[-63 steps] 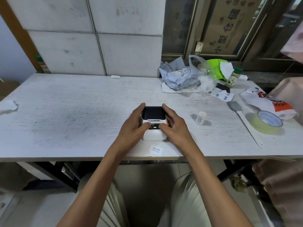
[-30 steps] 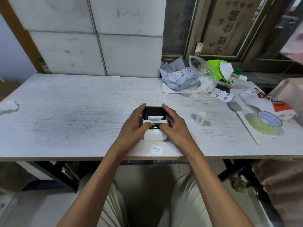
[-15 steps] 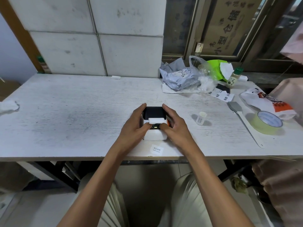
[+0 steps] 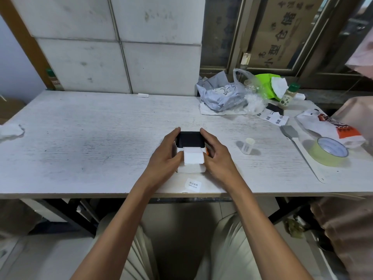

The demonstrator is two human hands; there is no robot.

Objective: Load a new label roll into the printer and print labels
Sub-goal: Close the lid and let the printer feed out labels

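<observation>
A small white label printer [image 4: 190, 168] with a black lid [image 4: 189, 139] stands near the front edge of the white table [image 4: 90, 142]. A white label strip [image 4: 193, 156] sticks out of its slot and lies over the front. My left hand [image 4: 164, 156] clasps the printer's left side and my right hand [image 4: 217, 156] clasps its right side, thumbs by the strip. A printed label reading "welcome" [image 4: 192, 184] lies flat on the table just in front of the printer. A small white roll core [image 4: 247, 146] stands to the right.
A roll of yellow-green tape [image 4: 328, 151], a grey-headed spatula [image 4: 302, 152] and a printed bag [image 4: 331, 128] lie at the right. Crumpled bags [image 4: 222, 96], a spice bottle [image 4: 288, 96] and barcode labels [image 4: 272, 117] sit at the back right. Crumpled paper [image 4: 10, 130] lies far left.
The label strip has fed farther out of the printer's slot and now covers the front panel. Both hands have stayed on the printer's sides.
</observation>
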